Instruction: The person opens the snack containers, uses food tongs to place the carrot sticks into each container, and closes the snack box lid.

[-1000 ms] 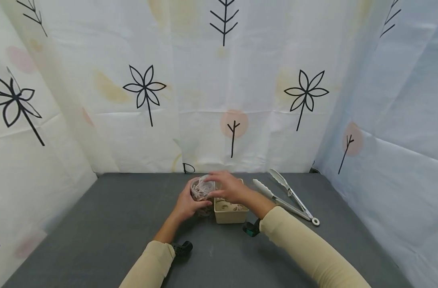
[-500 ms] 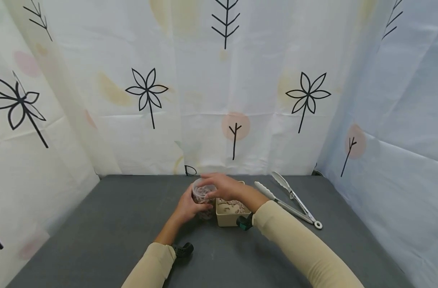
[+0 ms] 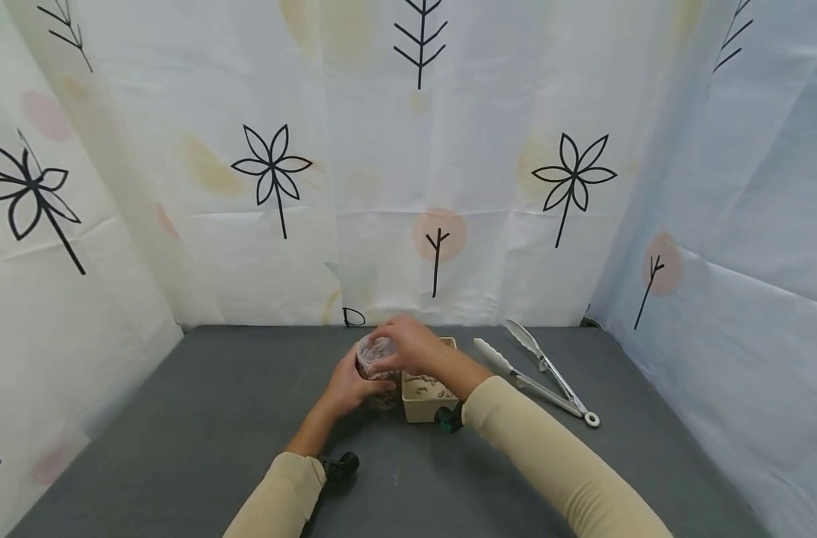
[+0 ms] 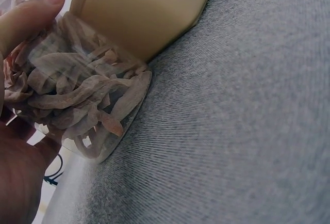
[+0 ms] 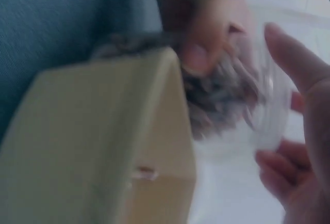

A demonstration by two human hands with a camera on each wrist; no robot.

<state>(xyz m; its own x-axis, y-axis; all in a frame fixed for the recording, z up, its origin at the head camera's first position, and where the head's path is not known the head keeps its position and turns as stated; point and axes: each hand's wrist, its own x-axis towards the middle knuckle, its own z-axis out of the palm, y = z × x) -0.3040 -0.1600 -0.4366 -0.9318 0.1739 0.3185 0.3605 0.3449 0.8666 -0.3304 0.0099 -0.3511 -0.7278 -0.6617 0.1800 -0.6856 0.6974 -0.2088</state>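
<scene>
A clear plastic jar (image 4: 93, 90), packed with curled greyish-brown strips, stands on the dark table beside a beige box (image 3: 425, 410). My left hand (image 3: 346, 386) wraps round the jar's side, thumb toward the box. From above, my right hand (image 3: 414, 349) reaches across the box to the jar's mouth. In the right wrist view, its thumb (image 5: 294, 53) and fingers (image 5: 283, 175) grip opposite sides of the clear top (image 5: 270, 100). That view is blurred, and I cannot tell whether this top is a separate lid.
Loose strips (image 3: 423, 387) lie in the beige box, partly under my right forearm. Metal tongs (image 3: 548, 393) with pale scalloped heads lie spread apart to the right of the box. A patterned white curtain (image 3: 375, 172) borders the table behind and at both sides.
My right hand has shifted slightly left and now cups the jar's top. Pale strips that showed at the mouth a second ago sit lower, under the clear top. My left hand keeps its hold.
</scene>
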